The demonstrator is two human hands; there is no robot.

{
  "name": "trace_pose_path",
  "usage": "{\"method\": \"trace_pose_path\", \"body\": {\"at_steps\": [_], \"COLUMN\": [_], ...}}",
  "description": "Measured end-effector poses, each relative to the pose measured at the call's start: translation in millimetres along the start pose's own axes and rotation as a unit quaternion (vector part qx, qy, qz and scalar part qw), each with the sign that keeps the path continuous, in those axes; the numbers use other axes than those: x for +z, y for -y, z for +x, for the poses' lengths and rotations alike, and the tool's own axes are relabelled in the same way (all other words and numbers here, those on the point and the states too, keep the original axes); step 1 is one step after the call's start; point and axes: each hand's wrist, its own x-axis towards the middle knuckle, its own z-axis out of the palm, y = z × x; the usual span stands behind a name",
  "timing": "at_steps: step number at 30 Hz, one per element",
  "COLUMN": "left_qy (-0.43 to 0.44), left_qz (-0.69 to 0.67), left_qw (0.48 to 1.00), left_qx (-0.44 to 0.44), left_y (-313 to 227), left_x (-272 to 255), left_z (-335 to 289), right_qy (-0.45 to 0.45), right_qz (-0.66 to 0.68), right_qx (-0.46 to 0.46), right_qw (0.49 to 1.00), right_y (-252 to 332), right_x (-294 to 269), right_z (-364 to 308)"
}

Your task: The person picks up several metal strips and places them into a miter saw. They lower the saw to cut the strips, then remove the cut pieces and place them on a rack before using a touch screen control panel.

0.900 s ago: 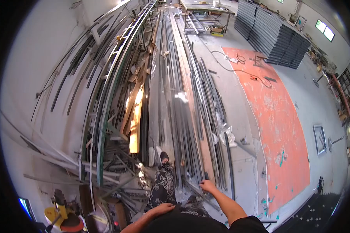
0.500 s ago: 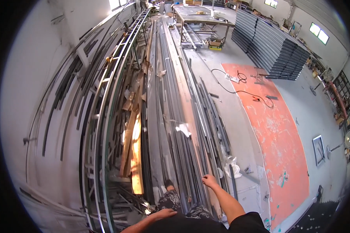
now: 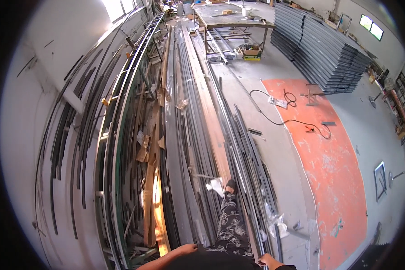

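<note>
**Bars near your right hand, grip unclear**

They run far to near along the floor; your leg hides part of them, and their near ends lie out of sight. On the near right they pass close by that hand; you cannot tell if it touches them. Its fingers look bent, but whether they hold anything is hidden. Your left hand is by your shirt, palm hidden, hold unclear. An orange mat lies right.
</note>
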Motion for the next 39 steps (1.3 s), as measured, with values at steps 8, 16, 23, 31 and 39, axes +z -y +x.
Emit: {"method": "trace_pose_path", "body": {"at_steps": [8, 16, 23, 31, 39], "left_qy": [-0.023, -0.12, -0.121, -0.005, -0.079], "left_qz": [0.071, 0.033, 0.112, 0.198, 0.132], "left_qw": [0.997, 0.992, 0.985, 0.976, 0.988], "left_qx": [-0.01, -0.009, 0.043, 0.093, 0.011], "left_y": [-142.1, -263.3, -326.5, -391.7, -441.1], "left_x": [-240.5, -451.9, -723.3, -951.6, -1137.6], "left_z": [90.1, 143.8, 258.5, 312.0, 465.8], "right_qy": [-0.229, -0.052, 0.117, -0.194, -0.179], "right_qz": [-0.149, 0.052, -0.118, 0.04, 0.002], "right_qx": [-0.329, -0.581, -0.508, -0.261, 0.024], "right_qw": [0.904, 0.811, 0.845, 0.945, 0.984], "right_y": [523.1, 986.9, 1183.7, 1166.2, 1130.5], "right_x": [-104.7, -123.4, -134.7, -321.3, -414.9], "right_z": [-12.0, -170.3, -123.2, -33.2, 122.7]}}
